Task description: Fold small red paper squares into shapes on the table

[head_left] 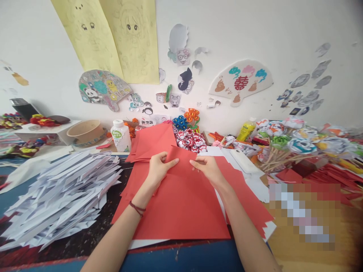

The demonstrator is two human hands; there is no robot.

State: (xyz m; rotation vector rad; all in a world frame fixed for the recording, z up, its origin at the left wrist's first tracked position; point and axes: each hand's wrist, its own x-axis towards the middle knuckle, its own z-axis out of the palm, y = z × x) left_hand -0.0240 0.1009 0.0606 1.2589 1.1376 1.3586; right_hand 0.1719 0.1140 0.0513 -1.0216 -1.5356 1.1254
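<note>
Between my two hands a small piece of red paper (183, 156) is held up over a large red sheet (184, 211). My left hand (159, 166) pinches its left edge, thumb in front. At the right edge, my right hand (208, 169) grips with thumb and fingertips. Behind my left hand lies a stack of red paper pieces (154, 141), some overlapping the large sheet. More red sheets (241, 196) with white paper under them spread out beneath my right forearm.
A heap of folded white paper strips (65, 192) covers the left side. Behind stand a white bottle (121, 136), a round tan container (86, 132) and red-and-white paper flowers (191, 139). Paper flowers on sticks (302, 145) and a yellow bottle (246, 130) are at the right.
</note>
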